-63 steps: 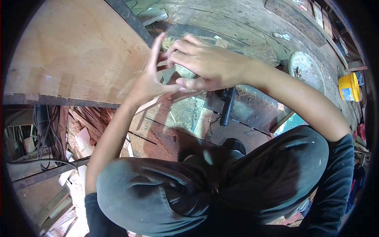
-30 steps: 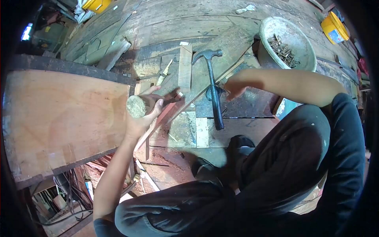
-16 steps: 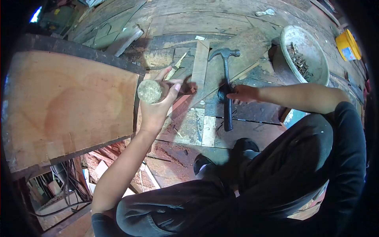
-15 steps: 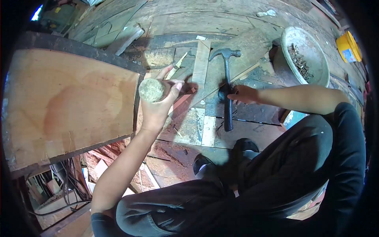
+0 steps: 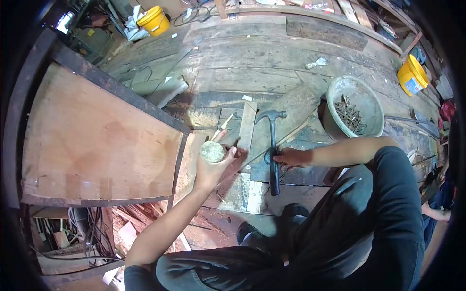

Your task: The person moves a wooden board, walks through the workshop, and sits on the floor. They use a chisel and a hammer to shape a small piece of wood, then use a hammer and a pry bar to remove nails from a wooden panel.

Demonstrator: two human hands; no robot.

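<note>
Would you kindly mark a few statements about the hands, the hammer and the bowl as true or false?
1. The left hand holds a round wooden piece. True.
2. The hammer is raised in the air. False: it lies on the planks, with the right hand at its handle.
3. The grey bowl holds nails. True.
4. The bowl sits left of the plywood sheet. False: it is on the right, beyond the hammer, and the plywood is on the left.
</note>
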